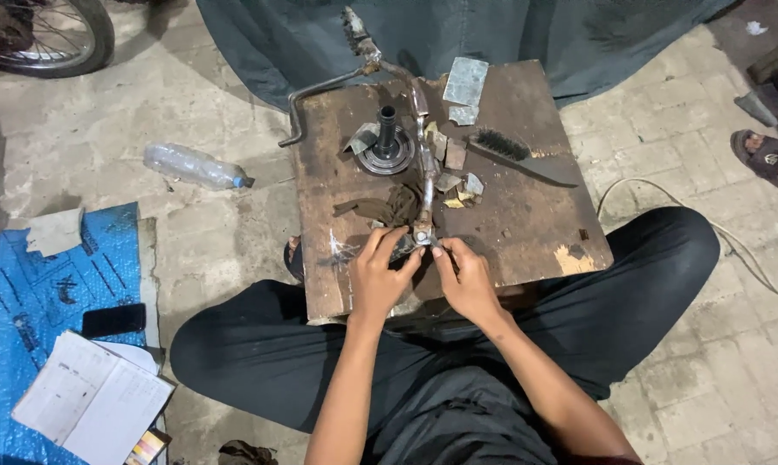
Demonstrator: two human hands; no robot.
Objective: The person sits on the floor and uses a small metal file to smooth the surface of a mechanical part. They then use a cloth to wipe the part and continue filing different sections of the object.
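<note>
Gripping a metal rod end (422, 233), left hand (377, 277) and right hand (466, 280); plastic bottle (195, 166) contents unclear.

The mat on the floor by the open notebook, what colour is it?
The mat is blue with dark printed markings, seen best in the head view, at the left edge.

The square brown wooden surface (527, 224) is matt, scuffed and stained, with a pale chipped patch near one edge. On it lies a long bent metal rod (425, 172), dull grey with rusty spots, its near end between the left hand (379, 274) and right hand (466, 280). The round metal hub (386, 148) looks dark and greasy. The crumpled brown cloth rag (380, 207) is matt. The black-bristled wire brush (514, 155) has a worn handle. On the rough paved floor (234, 232) lies a clear glossy plastic bottle (195, 165).
</note>
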